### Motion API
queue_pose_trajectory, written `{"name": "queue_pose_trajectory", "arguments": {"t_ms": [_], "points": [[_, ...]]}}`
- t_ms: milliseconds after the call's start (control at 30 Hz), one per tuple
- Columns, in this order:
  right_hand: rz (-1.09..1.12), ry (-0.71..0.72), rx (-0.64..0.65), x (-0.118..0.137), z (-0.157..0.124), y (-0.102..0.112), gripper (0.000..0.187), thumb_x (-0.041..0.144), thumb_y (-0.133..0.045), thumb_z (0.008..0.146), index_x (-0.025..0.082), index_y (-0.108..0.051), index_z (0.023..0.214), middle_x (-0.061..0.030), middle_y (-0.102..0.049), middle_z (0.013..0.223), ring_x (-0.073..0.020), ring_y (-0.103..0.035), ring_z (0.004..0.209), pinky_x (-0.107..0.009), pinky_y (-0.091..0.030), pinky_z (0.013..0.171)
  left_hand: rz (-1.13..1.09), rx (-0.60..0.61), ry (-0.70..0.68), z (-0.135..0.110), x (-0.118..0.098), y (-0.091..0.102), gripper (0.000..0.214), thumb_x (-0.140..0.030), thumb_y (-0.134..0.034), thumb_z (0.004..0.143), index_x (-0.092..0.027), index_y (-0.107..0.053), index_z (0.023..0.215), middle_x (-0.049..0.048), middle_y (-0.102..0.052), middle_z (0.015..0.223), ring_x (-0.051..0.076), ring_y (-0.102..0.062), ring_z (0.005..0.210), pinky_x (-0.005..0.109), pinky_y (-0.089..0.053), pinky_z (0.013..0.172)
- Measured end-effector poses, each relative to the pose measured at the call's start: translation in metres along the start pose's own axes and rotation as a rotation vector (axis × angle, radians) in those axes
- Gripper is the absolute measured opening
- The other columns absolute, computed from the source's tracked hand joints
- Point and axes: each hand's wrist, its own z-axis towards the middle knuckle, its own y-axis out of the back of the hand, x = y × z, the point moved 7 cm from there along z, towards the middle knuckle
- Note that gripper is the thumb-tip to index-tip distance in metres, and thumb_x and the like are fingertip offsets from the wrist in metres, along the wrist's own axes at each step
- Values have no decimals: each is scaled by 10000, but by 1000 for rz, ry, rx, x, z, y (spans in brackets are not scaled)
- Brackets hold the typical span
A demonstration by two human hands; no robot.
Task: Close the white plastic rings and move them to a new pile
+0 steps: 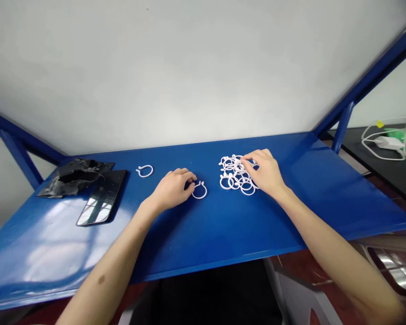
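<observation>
A pile of several white plastic rings (233,174) lies on the blue table (203,225), right of centre. My right hand (265,174) rests on the pile's right side, its fingers curled and pinching one ring at the top. My left hand (174,187) is curled with its fingertips on a single white ring (200,190) lying flat left of the pile. Another single white ring (145,171) sits further left, apart from both hands.
A black phone (103,197) lies face up at the left, next to a crumpled black bag (74,176). Blue frame bars rise at both sides. A white cable and charger (387,142) sit on a dark table at the far right.
</observation>
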Motion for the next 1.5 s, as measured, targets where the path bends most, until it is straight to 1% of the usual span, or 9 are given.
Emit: {"name": "queue_pose_trajectory", "arguments": {"t_ms": [100, 233, 500, 767, 967, 1167, 1233, 1300, 1500], "points": [[54, 90, 36, 22, -3, -2, 157, 278, -594, 987, 231, -708, 888, -46, -755, 909, -232, -611, 853, -415, -493, 802, 17, -30, 3, 0, -3, -3, 170, -334, -597, 942, -218, -692, 1022, 47, -716, 1011, 242, -657, 963, 398, -487, 875], [143, 198, 145, 51, -10, -9, 149, 248, -582, 999, 224, -702, 915, -48, -757, 909, -226, -631, 872, -422, -498, 851, -16, -106, 23, 0, -13, -7, 79, -251, -618, 941, -224, -666, 884, 8, -708, 884, 196, -649, 845, 346, -450, 789], [263, 192, 323, 70, -28, -26, 130, 331, -674, 957, 202, -658, 965, -43, -724, 885, -204, -646, 847, -346, -536, 748, -216, -438, -29, -12, -46, 4, 95, -237, -619, 929, -217, -606, 837, -22, -692, 763, 146, -643, 735, 292, -465, 747], [282, 234, 248, 71, -28, -25, 117, 246, -574, 1009, 213, -670, 950, -36, -709, 812, -189, -642, 774, -334, -543, 688, -700, -303, 69, -9, -40, -8, 105, -299, -714, 886, -231, -734, 964, -19, -782, 813, 150, -713, 719, 272, -550, 709], [301, 403, 204, 85, -34, -21, 183, 186, -529, 1024, 180, -693, 942, -71, -747, 875, -194, -641, 797, -346, -560, 730, -652, -417, -1, -15, -47, 0, 94, -177, -702, 871, -236, -776, 868, 2, -799, 897, 169, -746, 823, 273, -572, 745], [243, 373, 146, 83, -26, -20, 175, 207, -551, 1017, 197, -706, 936, -58, -766, 875, -198, -661, 815, -353, -559, 752, -588, -369, -66, -11, -51, 7, 164, -331, -659, 931, -227, -764, 1003, 23, -801, 951, 172, -743, 812, 293, -579, 777], [191, 287, 94, 71, -17, -18, 173, 252, -568, 1013, 218, -712, 923, -50, -771, 881, -207, -666, 834, -369, -550, 779, -494, -351, -64, -6, -41, 15, 252, -412, -640, 943, -234, -745, 1088, 23, -798, 970, 182, -737, 840, 322, -568, 844], [116, 157, 29, 50, -8, -14, 182, 286, -575, 1005, 231, -712, 900, -49, -771, 879, -218, -659, 831, -380, -533, 773, -315, -428, 25, -4, -17, 27, 304, -443, -573, 974, -227, -724, 1125, 43, -788, 995, 219, -723, 906, 379, -542, 913], [-7, -203, 4, -21, 3, -13, 199, 317, -579, 958, 227, -697, 826, -41, -736, 831, -227, -610, 784, -375, -475, 740, 301, -406, 503, -14, 77, 35, 443, -397, -501, 947, -97, -646, 1239, 275, -639, 1239, 478, -539, 1213, 614, -455, 936]]}}
